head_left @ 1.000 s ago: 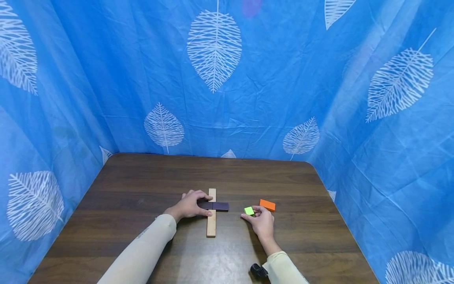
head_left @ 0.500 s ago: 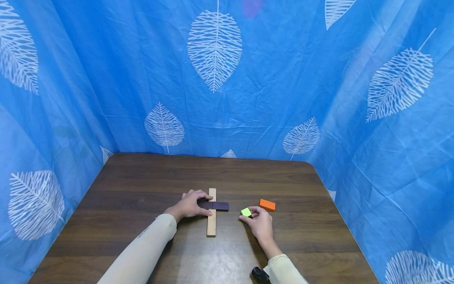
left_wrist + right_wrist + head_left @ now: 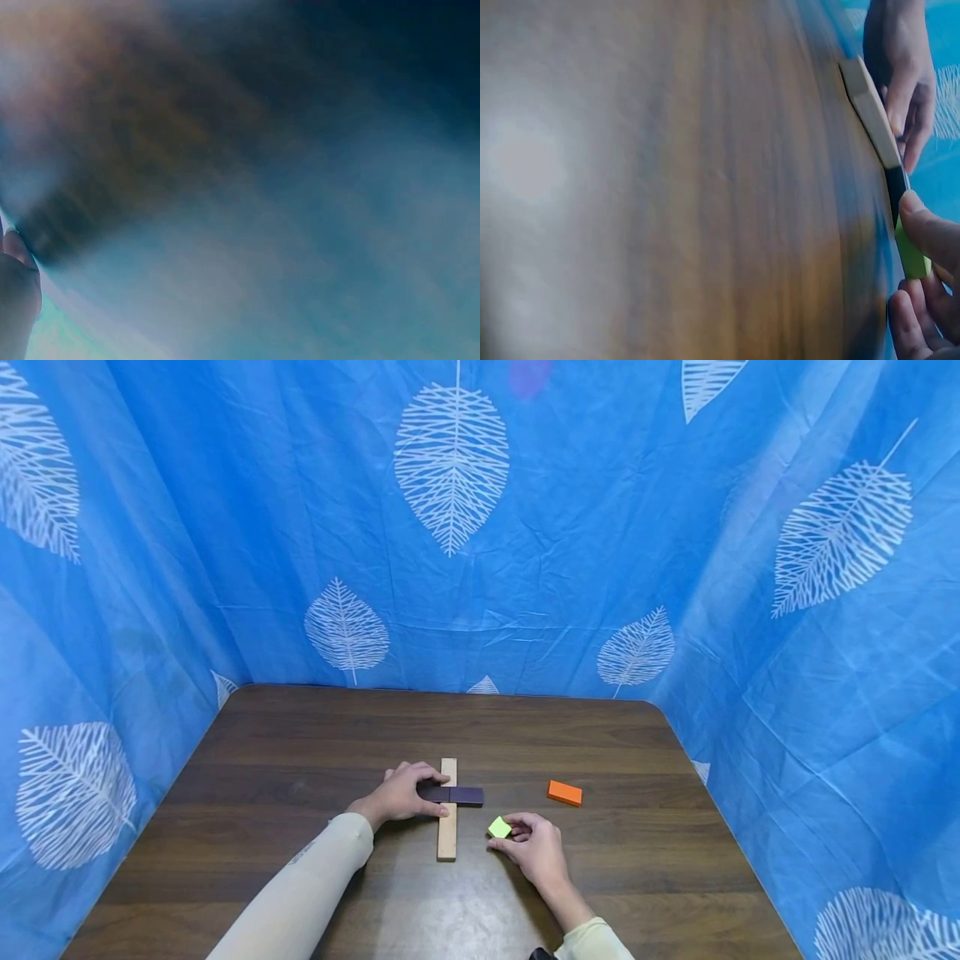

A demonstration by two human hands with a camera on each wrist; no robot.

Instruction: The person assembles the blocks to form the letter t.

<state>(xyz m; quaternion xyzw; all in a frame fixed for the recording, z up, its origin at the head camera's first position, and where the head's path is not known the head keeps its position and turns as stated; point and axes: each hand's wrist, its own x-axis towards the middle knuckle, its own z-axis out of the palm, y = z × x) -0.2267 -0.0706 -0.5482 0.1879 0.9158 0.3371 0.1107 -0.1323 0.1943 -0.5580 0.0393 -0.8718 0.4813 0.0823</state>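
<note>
My left hand (image 3: 401, 792) curves its thumb and index finger about the left part of a dark purple block (image 3: 467, 796), which has a seam across it. That block lies across a pale wooden strip (image 3: 447, 835) on the table. To the right, my right hand (image 3: 540, 853) pinches a lime green block (image 3: 499, 828) between thumb and fingers, apart from the strip. The right wrist view shows the green block (image 3: 913, 255) under my right thumb, with the left hand (image 3: 909, 71) beyond the strip (image 3: 871, 109). The left wrist view is blurred, with only part of a hand at its edge.
An orange block (image 3: 565, 792) lies to the right, beyond my right hand. The brown wood-grain table (image 3: 337, 727) is surrounded on its far sides by blue curtains (image 3: 525, 568) with white leaf prints.
My right hand has carried the green block left and nearer to me, away from the orange block, and turned it a little. The left hand has stayed in place.
</note>
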